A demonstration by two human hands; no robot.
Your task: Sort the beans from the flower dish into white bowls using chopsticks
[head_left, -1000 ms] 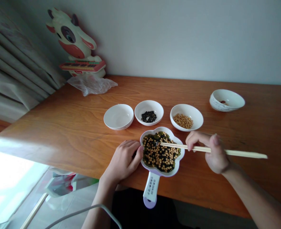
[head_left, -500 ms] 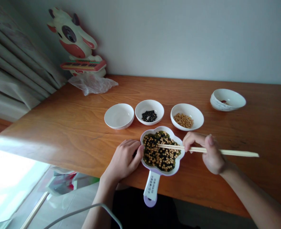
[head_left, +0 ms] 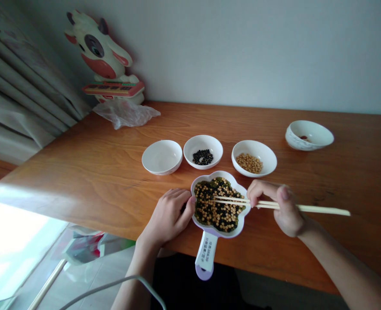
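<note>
A flower-shaped, white-and-lilac dish with a handle [head_left: 205, 254] lies at the table's front edge, full of mixed black, tan and green beans [head_left: 221, 206]. My left hand [head_left: 171, 215] is closed at its left rim, thumb and curled fingers against the edge. In my right hand [head_left: 280, 204] I hold a pair of wooden chopsticks [head_left: 319, 209], their tips slightly apart among the beans. Just beyond the dish stand a white bowl with black beans [head_left: 203, 157] and one with tan soybeans [head_left: 249, 163]. Left of them is a white bowl [head_left: 162, 158] with nothing visible inside.
Farther back on the right sits a white bowl [head_left: 309, 137] with a few reddish-brown pieces. A cow-shaped toy keyboard [head_left: 113, 88] and a crumpled plastic bag [head_left: 125, 114] are at the back left. A grey cable [head_left: 113, 282] crosses in front of my left forearm.
The chopstick tips have spread slightly apart, and their rear end has dipped a little. My left hand and the dish stay in place.
</note>
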